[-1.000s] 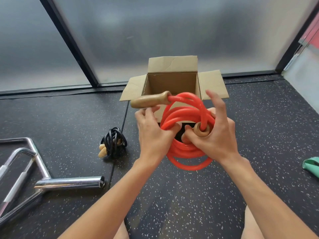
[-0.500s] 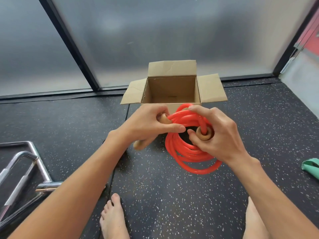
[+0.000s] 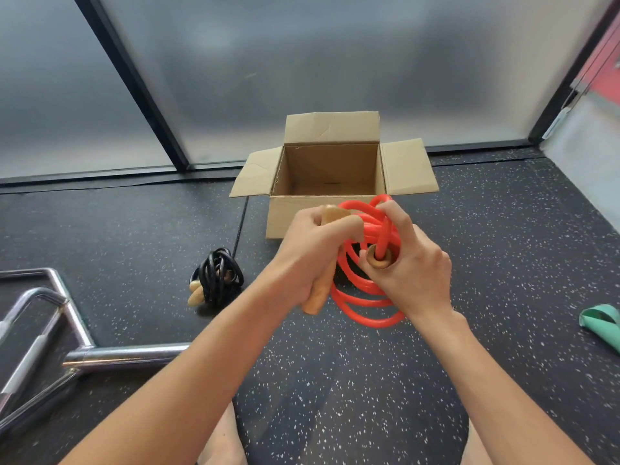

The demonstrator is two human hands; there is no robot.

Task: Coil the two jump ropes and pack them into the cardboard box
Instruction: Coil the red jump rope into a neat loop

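Red jump rope coil gripped between both hands: left hand fisted around one wooden handle, right hand pinching the other

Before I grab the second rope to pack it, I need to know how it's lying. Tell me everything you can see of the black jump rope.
The black jump rope lies on the dark speckled floor, left of the cardboard box and apart from it. Its glossy black cord is bundled into a tight, slightly messy coil. Two light wooden handles poke out at the coil's lower left, side by side. Neither hand touches it; only the floor does.
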